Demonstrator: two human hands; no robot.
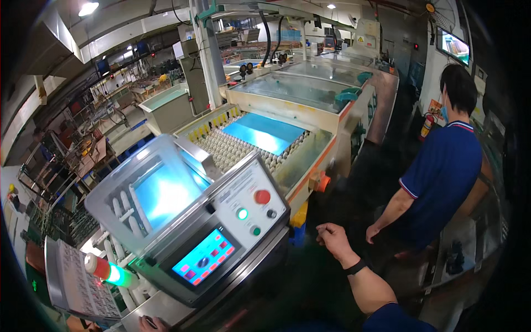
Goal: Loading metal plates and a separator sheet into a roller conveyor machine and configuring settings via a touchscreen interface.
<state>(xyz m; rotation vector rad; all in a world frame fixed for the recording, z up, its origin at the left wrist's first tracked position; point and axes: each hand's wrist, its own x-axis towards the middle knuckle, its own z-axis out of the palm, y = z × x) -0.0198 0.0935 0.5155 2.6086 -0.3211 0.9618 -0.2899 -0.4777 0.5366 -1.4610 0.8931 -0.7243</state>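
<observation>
My right hand, a black band on its wrist, hangs in the air right of the control panel; its fingers are loosely curled, and nothing shows in them. Only the fingers of my left hand show at the bottom edge, apart and resting on the metal frame below the panel. The panel carries a lit touchscreen, a red knob and a glowing green button. Behind it, a blue shiny sheet lies on the roller conveyor. Another bright blue sheet shows through a clear cover.
A co-worker in a dark blue shirt stands at the right with their back partly turned. The long machine with transparent lids runs away behind the conveyor. A signal lamp glows green at lower left. A fire extinguisher stands by the wall.
</observation>
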